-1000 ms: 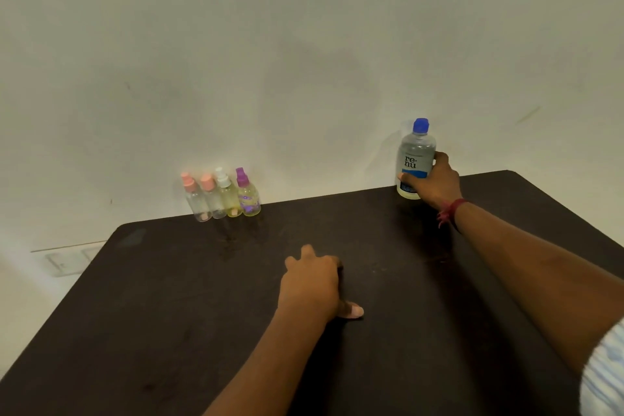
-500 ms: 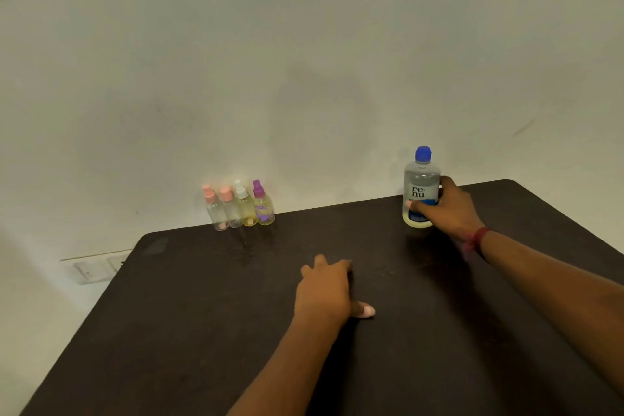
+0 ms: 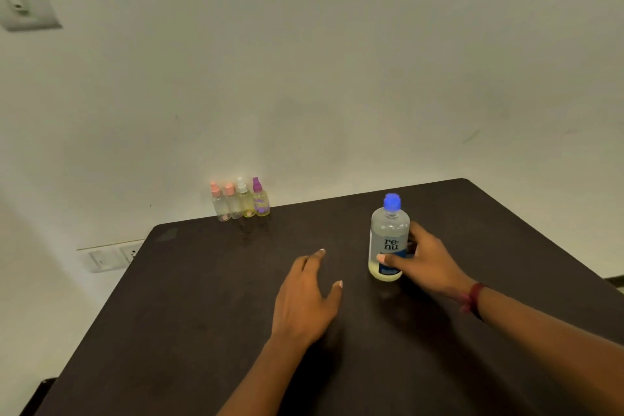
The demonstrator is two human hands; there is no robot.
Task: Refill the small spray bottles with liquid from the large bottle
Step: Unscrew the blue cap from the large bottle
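Note:
A large clear bottle (image 3: 388,233) with a blue cap and a "re-nu" label stands upright near the middle of the dark table (image 3: 202,314). My right hand (image 3: 427,260) grips its lower body from the right, thumb across the front. My left hand (image 3: 305,297) lies open, palm down, just left of the bottle and apart from it. Several small spray bottles (image 3: 240,201) stand in a row at the table's far edge against the wall, two with pink caps, one white, one purple.
The pale wall (image 3: 337,78) runs right behind the table's far edge. Wall sockets (image 3: 108,257) sit low at the left, beyond the table's left edge. A switch plate (image 3: 23,3) is high at the upper left.
My right hand has brought the large bottle from the far right edge toward the table's middle, nearer to me. My left hand has uncurled and shifted toward the bottle. The camera has tilted up.

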